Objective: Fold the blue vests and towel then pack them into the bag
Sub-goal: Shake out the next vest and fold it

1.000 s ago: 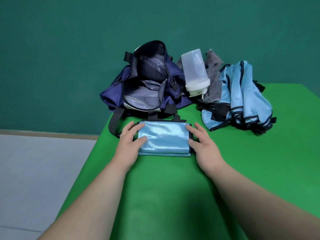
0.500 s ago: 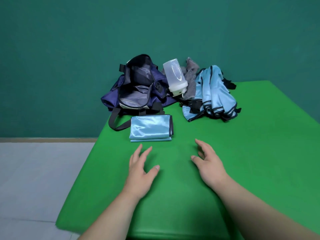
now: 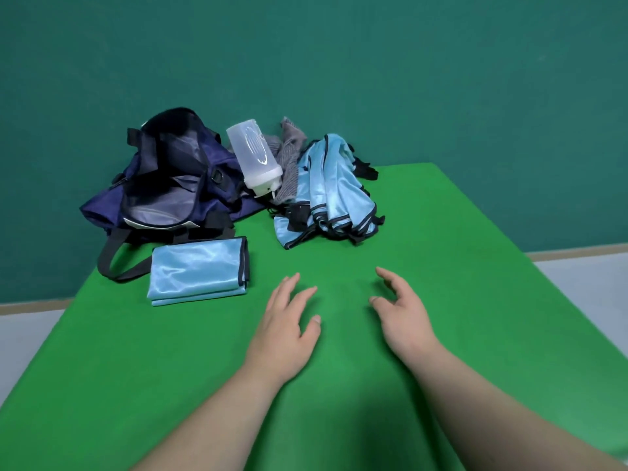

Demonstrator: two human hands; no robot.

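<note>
While both of the person's bare forearms reach in from the bottom edge, the left hand (image 3: 285, 331) lies palm down over the green worktop (image 3: 475, 300) with its fingers straight and spread, its grip loose and holding nothing. Just to its right, and apart from it, the right hand (image 3: 402, 317) is turned slightly on edge, fingers gently curved, thumb and forefinger parted, its grip likewise slack and holding nothing. Whether either palm touches the cloth cannot be told. Up and to the left of the left hand, clear of its fingertips, a folded blue vest (image 3: 198, 268) lies flat as a neat shiny rectangle with dark trim along its right edge. Directly behind it sits the navy bag (image 3: 170, 185), unzipped and gaping, its pale lining showing and a black strap (image 3: 112, 263) looping forward beside the folded vest. To the right of the bag, a translucent plastic bottle (image 3: 255, 154) leans cap end down against a crumpled grey towel (image 3: 289, 154). Right of those lies a heap of unfolded blue vests (image 3: 334, 195) with black edging, well apart from both hands. Behind the worktop stands a plain teal wall (image 3: 407, 79).
</note>
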